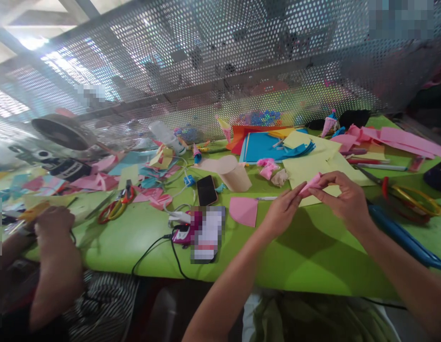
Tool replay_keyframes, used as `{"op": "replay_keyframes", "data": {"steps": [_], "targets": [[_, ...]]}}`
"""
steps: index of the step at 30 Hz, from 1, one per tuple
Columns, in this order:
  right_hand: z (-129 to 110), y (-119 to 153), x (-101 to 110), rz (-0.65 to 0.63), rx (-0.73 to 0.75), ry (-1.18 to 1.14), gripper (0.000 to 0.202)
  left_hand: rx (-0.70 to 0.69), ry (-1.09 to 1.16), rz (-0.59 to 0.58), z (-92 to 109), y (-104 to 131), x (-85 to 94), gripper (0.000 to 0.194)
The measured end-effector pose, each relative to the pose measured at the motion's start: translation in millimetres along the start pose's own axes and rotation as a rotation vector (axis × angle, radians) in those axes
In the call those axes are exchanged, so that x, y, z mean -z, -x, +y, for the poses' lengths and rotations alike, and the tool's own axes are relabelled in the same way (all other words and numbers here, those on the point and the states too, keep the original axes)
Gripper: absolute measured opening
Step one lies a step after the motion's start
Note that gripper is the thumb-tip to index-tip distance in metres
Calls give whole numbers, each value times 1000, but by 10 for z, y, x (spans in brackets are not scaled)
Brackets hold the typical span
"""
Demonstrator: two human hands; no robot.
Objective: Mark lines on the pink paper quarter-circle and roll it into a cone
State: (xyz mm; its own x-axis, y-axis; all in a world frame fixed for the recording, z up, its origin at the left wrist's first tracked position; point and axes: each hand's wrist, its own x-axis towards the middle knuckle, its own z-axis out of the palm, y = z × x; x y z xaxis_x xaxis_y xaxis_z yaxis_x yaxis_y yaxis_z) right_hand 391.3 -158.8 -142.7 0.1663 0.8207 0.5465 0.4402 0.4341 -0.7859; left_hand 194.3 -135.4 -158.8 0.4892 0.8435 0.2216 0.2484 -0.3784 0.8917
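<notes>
Between my two hands is a small piece of folded or rolled pink paper (311,185), raised a little above the green table (295,266). My left hand (282,211) pinches its lower left end, fingers pressed together. The thumb and fingers of my right hand (340,197) close on its upper right end. Behind them lie pale yellow sheets (325,159). A pink quarter-round piece of paper (244,211) rests flat to the left of my left hand, with a pen (266,198) beside it.
A blue long tool (406,237) and scissors (416,202) lie at right. Phones (207,191), cables and a magenta power strip (186,230) are left of centre. Another person's hand (54,221) works at far left, near more scissors (117,206). A perforated metal screen (213,71) stands behind.
</notes>
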Motion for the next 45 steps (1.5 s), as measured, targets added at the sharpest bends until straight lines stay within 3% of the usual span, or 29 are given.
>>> {"op": "replay_keyframes", "data": {"steps": [6,11,17,21,25,28,30,34,39,45], "targets": [[58,-18,-31,83,-129,-151,40,-24,-60,6,22,5,6,53],[91,-25,-14,85,-186,-135,44,-65,-106,47,-3,7,-3,51],[81,-50,70,-23,-84,118,24,-110,-181,83,-23,28,-16,50],[48,-66,102,-129,-71,106,18,-107,-184,79,-26,23,-23,49],[27,-63,106,-153,-94,68,20,-41,43,43,-27,6,-5,51],[55,-59,98,-108,-114,30,19,122,360,-43,-35,6,28,63],[83,-59,94,-74,-123,14,21,228,509,-29,-42,8,51,67],[109,-65,99,-56,-118,13,27,333,601,24,-31,0,87,56],[106,-57,104,-50,-106,8,30,357,673,10,16,-14,110,39],[120,-45,86,-8,-110,-25,23,388,755,-15,-2,-20,112,33]]}}
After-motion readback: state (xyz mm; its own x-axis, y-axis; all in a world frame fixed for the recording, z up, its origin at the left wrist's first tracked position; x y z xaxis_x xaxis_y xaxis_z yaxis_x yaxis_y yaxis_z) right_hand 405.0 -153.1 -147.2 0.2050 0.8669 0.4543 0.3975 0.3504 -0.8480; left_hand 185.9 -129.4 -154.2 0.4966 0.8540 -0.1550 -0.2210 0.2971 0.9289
